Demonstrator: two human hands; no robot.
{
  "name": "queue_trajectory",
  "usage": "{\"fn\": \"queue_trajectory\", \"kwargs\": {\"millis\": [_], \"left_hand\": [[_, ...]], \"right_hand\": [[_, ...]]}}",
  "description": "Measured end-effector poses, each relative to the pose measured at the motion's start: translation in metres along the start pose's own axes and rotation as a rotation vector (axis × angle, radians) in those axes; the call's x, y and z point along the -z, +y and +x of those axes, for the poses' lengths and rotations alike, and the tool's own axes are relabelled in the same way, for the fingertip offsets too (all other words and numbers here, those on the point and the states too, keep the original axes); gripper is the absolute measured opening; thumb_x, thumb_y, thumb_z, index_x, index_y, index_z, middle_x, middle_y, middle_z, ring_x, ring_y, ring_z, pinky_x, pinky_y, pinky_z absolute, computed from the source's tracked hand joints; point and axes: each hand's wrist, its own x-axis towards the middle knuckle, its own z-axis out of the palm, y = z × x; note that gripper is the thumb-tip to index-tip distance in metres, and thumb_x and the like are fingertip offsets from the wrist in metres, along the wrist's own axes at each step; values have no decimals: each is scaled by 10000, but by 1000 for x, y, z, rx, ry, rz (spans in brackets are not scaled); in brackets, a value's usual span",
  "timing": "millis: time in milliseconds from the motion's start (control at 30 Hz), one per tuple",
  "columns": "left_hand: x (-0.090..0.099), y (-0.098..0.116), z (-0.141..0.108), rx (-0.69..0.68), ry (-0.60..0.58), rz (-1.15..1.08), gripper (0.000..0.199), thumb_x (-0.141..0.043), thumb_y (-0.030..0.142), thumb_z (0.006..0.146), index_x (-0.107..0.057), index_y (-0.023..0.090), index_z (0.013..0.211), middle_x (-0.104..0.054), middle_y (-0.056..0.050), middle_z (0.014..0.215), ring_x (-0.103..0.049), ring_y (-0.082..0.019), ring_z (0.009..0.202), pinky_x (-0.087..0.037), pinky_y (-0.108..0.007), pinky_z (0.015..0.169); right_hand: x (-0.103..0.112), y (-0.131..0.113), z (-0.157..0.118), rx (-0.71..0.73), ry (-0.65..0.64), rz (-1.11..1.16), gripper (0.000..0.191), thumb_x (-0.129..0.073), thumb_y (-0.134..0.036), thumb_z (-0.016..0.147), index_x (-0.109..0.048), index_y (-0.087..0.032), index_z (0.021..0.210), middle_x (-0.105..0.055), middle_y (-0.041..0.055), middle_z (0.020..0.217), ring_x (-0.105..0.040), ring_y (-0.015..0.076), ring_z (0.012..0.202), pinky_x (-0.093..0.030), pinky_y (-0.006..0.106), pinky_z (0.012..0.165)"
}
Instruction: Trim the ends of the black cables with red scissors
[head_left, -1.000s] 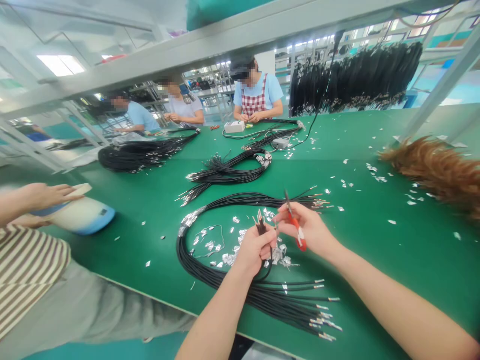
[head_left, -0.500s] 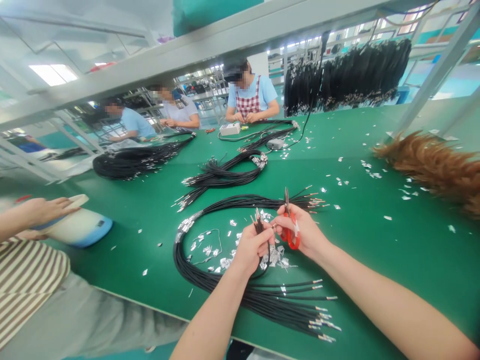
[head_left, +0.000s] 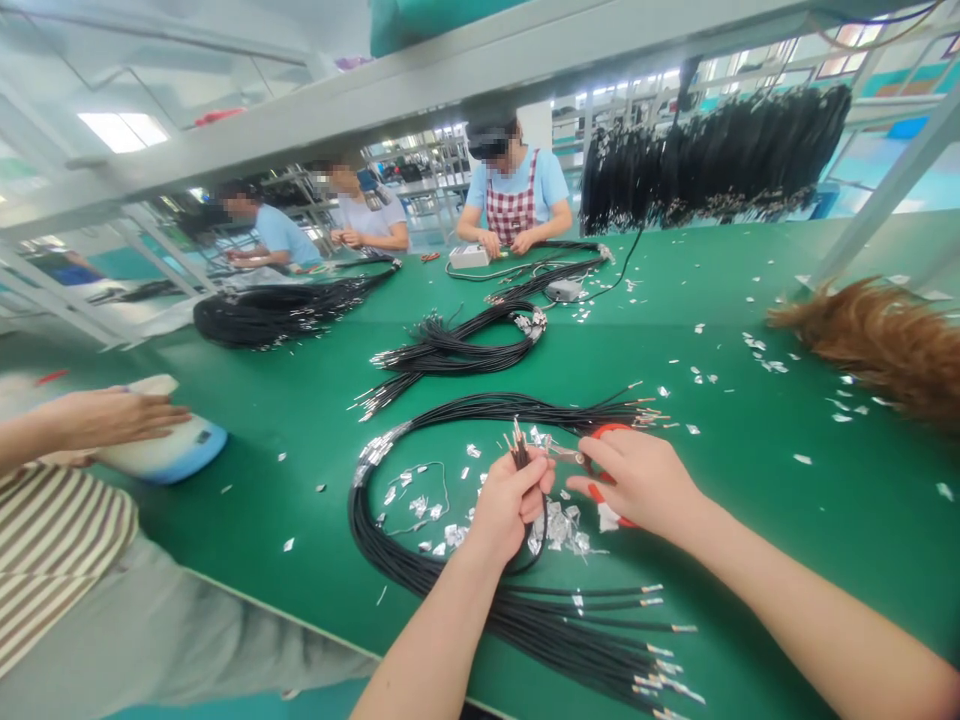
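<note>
My left hand (head_left: 511,495) is closed around the end of several black cables (head_left: 519,455), whose stripped copper tips point up past my fingers. In my right hand (head_left: 645,480) is a pair of red-handled scissors (head_left: 577,456), with the blades reaching left to the cable ends by my left fingertips. Whether the blades touch a cable I cannot tell. Under both hands lies a curved bundle of black cables (head_left: 360,520), wrapped with silvery foil at its left bend. Foil scraps (head_left: 559,525) are heaped just beneath my left hand.
On the green table (head_left: 750,560), more cable bundles (head_left: 480,340) lie farther back and brown hair (head_left: 877,345) rests at right. A person at left has a hand (head_left: 112,418) on a blue-and-white object (head_left: 187,450). Several people sit opposite. A metal beam (head_left: 420,110) crosses overhead.
The scissors have turned from upright, tucked in my right hand, to pointing left at the cable ends. My right hand has shifted right; my left still grips the cables.
</note>
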Motion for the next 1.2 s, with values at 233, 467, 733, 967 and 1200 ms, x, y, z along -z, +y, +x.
{"fn": "queue_trajectory", "kwargs": {"millis": [233, 467, 733, 967, 1200], "left_hand": [[0, -1, -1, -12, 8, 12, 262, -663, 321, 645, -517, 131, 751, -472, 56, 494, -214, 14, 309, -95, -151, 316], [3, -3, -3, -53, -17, 23, 245, -661, 278, 658, -473, 154, 755, -497, 52, 493, -219, 10, 313, -102, -144, 321], [4, -5, -4, -84, -62, 53, 220, -645, 273, 676, -487, 146, 761, -474, 55, 471, -216, 7, 317, -104, -144, 323], [5, -7, -4, -105, -70, 54, 242, -651, 278, 666, -458, 157, 749, -487, 52, 477, -226, 3, 320, -107, -140, 322], [4, -8, -6, -119, -50, 54, 236, -653, 274, 659, -470, 154, 746, -497, 47, 487, -235, 5, 320, -110, -141, 321]], "right_hand": [[-7, -5, 2, 11, 16, -132, 184, -536, -341, 779, -586, -166, 754, -545, 15, 579, -484, 138, 548, -256, 257, 520], [-4, -9, -3, 15, -39, -137, 168, -511, -326, 799, -563, -176, 742, -532, -4, 547, -465, 125, 498, -192, 268, 486], [3, -13, -5, 17, -78, -128, 154, -491, -301, 809, -537, -177, 732, -538, -2, 545, -467, 122, 485, -144, 280, 484], [2, -13, -8, -19, -138, -104, 127, -492, -272, 804, -519, -179, 721, -551, -11, 522, -442, 106, 449, -95, 268, 474], [6, -15, -7, 2, -101, -123, 166, -439, -235, 827, -507, -174, 688, -523, -9, 499, -409, 98, 431, -96, 268, 469]]}}
